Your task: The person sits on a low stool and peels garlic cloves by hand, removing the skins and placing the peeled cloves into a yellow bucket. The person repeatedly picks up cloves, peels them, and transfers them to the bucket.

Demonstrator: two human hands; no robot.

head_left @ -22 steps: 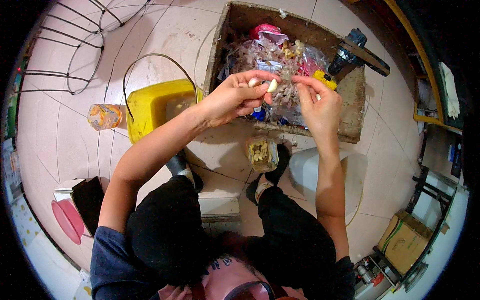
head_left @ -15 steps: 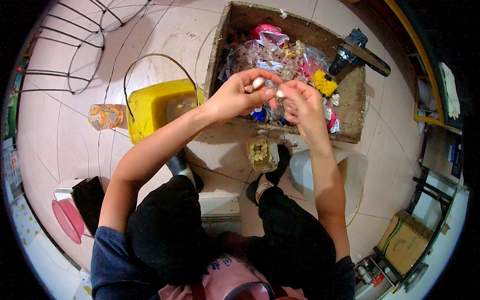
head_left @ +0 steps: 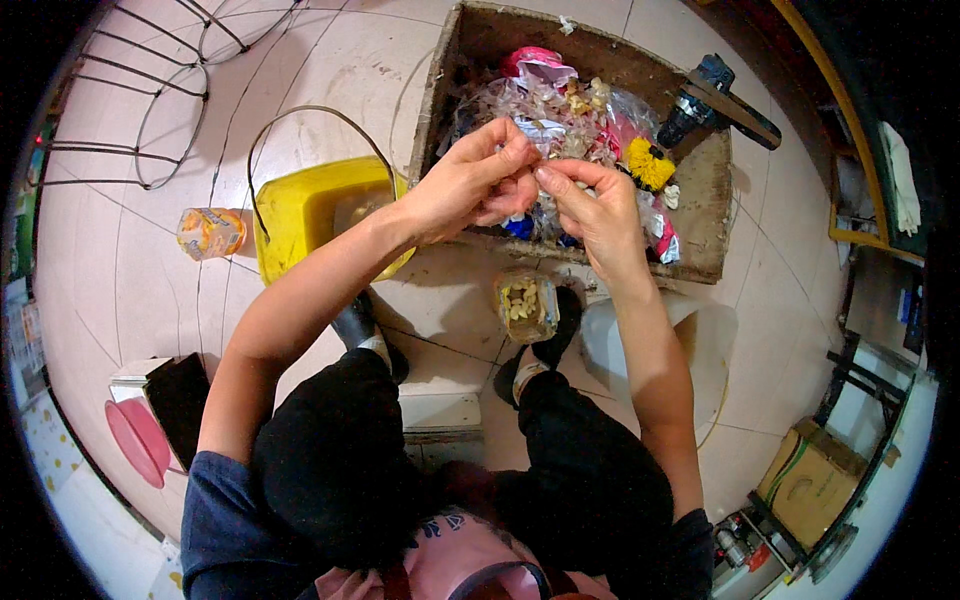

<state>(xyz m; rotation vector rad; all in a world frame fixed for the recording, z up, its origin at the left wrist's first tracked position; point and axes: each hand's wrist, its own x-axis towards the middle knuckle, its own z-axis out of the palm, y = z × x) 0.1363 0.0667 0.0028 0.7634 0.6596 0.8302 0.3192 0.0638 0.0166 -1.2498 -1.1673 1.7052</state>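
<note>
My left hand (head_left: pixel 480 180) is closed, its fingers curled over what look like garlic cloves, now mostly hidden. Against its fingertips, my right hand (head_left: pixel 590 205) pinches with thumb and forefinger; whatever is between them is too small to make out. Both hands are above the near edge of a worn wooden box (head_left: pixel 690 245). Inside lie papery skins (head_left: pixel 500 100), crumpled plastic and a yellow pompom-like thing (head_left: pixel 648 165). Below the hands, by my right foot, a clear plastic container (head_left: pixel 528 305) holds several peeled pale cloves.
Left of the box stands a yellow bucket (head_left: pixel 285 235) with a wire handle, something wet inside. An orange-patterned container (head_left: pixel 210 233) is farther left. A whitish translucent tub (head_left: pixel 610 345) sits under my right forearm. A dark tool (head_left: pixel 708 90) rests on the box's right rim.
The white cloves that showed in my left fingers and between the hands are now out of sight. My left fingers have curled in, and the right hand has shifted slightly left.
</note>
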